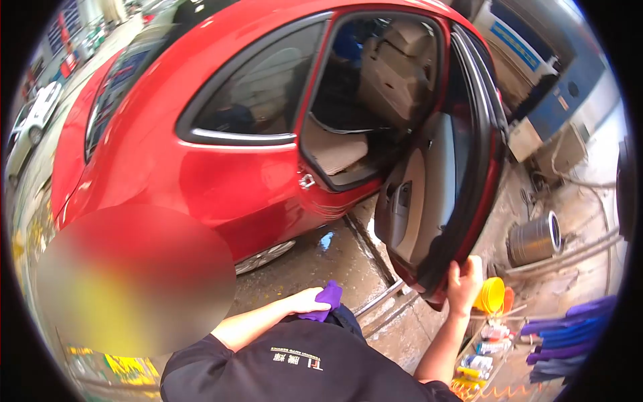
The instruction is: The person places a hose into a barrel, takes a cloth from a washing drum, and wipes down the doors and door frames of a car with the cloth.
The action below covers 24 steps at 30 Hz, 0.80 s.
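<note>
My left hand is closed round a bunched purple cloth, held in front of my waist. On the right, my right hand grips the outer edge of an opened rear car door near its bottom corner. The door is swung wide from a red car, with its beige and dark inner panel facing me. Through the doorway show a beige rear seat and a front seat back. The fingers behind the door edge are partly hidden.
A metal bucket and a yellow bucket stand right of the door. Nearby are several bottles and hanging blue and purple cloths. The floor is wet. A blurred patch hides the left side.
</note>
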Tool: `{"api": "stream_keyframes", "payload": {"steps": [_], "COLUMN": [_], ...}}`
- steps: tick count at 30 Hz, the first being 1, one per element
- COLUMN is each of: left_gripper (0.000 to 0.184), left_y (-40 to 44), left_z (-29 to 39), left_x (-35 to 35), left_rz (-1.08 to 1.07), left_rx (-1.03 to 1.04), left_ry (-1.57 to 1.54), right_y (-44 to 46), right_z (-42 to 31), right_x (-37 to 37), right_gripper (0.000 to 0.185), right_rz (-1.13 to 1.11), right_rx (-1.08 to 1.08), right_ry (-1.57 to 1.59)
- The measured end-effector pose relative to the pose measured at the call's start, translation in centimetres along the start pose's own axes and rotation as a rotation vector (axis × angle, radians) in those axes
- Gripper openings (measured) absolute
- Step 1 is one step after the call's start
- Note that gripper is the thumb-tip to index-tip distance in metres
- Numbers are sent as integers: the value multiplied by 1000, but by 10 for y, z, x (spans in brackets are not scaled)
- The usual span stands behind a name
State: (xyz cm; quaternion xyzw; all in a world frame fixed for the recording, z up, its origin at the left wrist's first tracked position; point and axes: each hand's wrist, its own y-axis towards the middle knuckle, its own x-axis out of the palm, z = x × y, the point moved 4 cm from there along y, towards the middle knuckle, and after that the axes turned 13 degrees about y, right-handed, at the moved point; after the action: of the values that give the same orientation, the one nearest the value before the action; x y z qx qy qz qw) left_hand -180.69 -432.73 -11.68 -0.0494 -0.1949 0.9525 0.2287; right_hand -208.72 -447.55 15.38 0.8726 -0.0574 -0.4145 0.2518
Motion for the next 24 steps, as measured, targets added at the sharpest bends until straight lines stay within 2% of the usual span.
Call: {"api": "stream_keyframes", "payload": {"steps": [2,4,6,8,10,12,13,15,16,17,18,19,20,21,22,24], "left_gripper": [44,44,43,43,42,42,44,49,53,54,55,56,56,55,54,52], "left_y": [-24,-40,-62,-87,-119,-156,-176,-220,-235,-258,-280,-298,-318,-342,-366,-409], "left_z": [3,-16,-34,-43,-51,-59,-65,-72,-90,-91,-93,-104,-111,-115,-126,-162], "left_x": [1,6,16,25,35,45,49,61,70,75,81,87,91,96,100,105], "left_rz": [89,200,338,441,621,767,828,956,1009,1098,1179,1205,1241,1314,1374,1451], "left_rx": [-80,-98,-145,-79,-234,-217,-197,-154,-136,-80,-19,107,122,212,305,334], "left_ry": [88,36,-32,-126,-120,-153,-209,-320,-421,-553,-687,-781,-784,-890,-995,-970], "right_y": [19,37,53,75,93,99,88,37,-3,-52,-111,-171,-238,-294,-346,-430], "right_z": [-36,-62,-87,-112,-154,-173,-184,-219,-209,-226,-273,-271,-268,-290,-310,-354], "right_x": [35,75,121,174,210,255,270,287,329,338,302,334,371,358,342,329], "right_gripper": [27,35,36,35,27,13,12,12,12,10,10,10,14,28,36,35], "right_rz": [-96,-148,-195,-152,-281,-510,-522,-602,-754,-968,-1265,-1493,-1656,-1754,-1918,-2137], "right_rx": [-98,-175,-129,-255,-246,-349,-407,-386,-186,-217,4,-82,-350,-622,-586,-498], "right_ry": [55,161,202,319,519,780,883,1029,1096,1070,1045,939,953,872,862,902]}}
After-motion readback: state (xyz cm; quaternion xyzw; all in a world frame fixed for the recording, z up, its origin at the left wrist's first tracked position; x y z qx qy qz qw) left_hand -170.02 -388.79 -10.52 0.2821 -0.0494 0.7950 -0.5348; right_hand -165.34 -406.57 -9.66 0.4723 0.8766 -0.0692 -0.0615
